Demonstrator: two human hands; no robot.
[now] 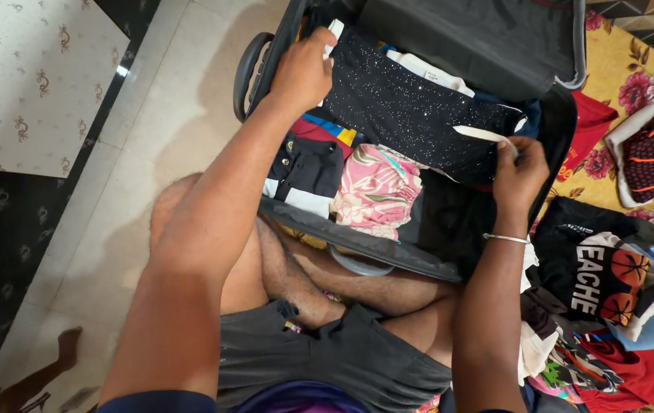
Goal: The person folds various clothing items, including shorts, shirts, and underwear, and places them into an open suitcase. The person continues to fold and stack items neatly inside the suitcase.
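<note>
Both hands press a folded black sparkly garment (411,115) into the open dark suitcase (564,130), far of the pink floral cloth (377,191). The left hand (304,73) grips its far-left end with curled fingers; the right hand (520,174) pinches its right edge. It looks soft, light and limp, best held at both ends.

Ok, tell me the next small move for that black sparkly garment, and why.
Probably lower the black sparkly garment flat into the open suitcase. The left hand and right hand grip its opposite ends, stretched over the pink floral cloth already packed.
</note>
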